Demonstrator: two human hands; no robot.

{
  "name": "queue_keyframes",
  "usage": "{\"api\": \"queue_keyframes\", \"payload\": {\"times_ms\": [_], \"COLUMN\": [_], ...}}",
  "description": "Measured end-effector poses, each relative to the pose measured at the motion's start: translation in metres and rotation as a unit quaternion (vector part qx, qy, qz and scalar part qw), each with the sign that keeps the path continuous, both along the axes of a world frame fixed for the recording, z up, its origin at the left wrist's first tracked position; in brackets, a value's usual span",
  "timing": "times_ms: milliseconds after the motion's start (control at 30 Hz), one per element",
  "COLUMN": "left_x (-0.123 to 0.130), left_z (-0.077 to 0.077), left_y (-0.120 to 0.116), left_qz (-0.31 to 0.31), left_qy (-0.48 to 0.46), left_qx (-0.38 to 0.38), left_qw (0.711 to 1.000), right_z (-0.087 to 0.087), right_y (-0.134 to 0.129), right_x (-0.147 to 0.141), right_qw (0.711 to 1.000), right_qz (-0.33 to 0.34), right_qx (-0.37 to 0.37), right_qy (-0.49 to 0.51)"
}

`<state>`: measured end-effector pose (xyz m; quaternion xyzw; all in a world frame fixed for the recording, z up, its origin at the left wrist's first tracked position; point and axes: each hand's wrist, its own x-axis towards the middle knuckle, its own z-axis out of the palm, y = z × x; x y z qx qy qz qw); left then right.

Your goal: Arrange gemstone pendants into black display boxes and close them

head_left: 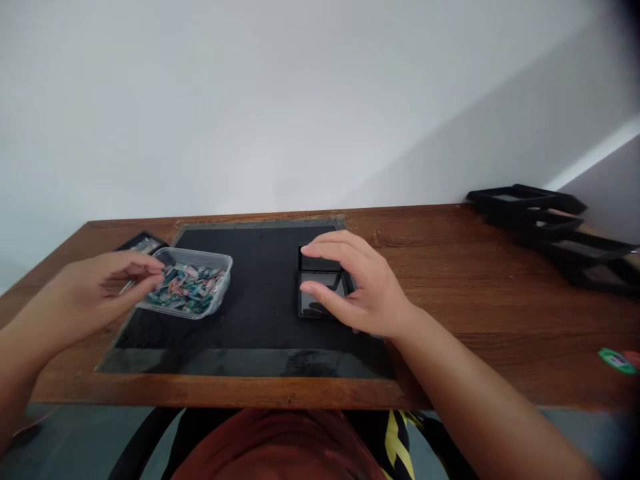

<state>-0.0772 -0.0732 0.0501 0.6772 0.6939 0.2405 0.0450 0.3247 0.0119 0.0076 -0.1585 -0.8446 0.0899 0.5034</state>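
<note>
A clear plastic tub [226, 272] full of small teal and pink pieces stands on the left part of a black mat [260, 293]. At the tub's left rim is my left hand [100, 287], its thumb and fingertips close together; whether they hold a piece is too small to tell. A small black case [313, 303] lies on the mat with its lid raised. Over its right side, my right hand [357, 283] is held with thumb and fingers apart, nothing between them.
Black trays [530, 200] are stacked unevenly at the back right of the wooden table [425, 253]. Another black case [145, 241] lies behind the tub. A green round item [617, 361] is at the right edge, beside something red.
</note>
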Motion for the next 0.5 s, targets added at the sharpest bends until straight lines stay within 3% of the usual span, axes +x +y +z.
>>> {"api": "queue_keyframes", "payload": {"times_ms": [100, 333, 500], "left_x": [-0.008, 0.006, 0.014], "left_z": [-0.003, -0.004, -0.003], "left_y": [0.008, 0.022, 0.029], "left_qz": [-0.045, -0.049, -0.054], "left_qy": [0.048, -0.010, 0.029], "left_qx": [-0.105, -0.087, -0.103], "left_qw": [0.992, 0.995, 0.993], "right_z": [0.000, 0.001, 0.002], "right_y": [-0.001, 0.000, -0.001], "right_x": [0.000, 0.003, 0.004], "right_qw": [1.000, 0.999, 0.998], "right_qz": [0.003, -0.003, -0.004], "right_qx": [-0.006, -0.028, -0.023], "right_qy": [-0.018, -0.036, -0.059]}}
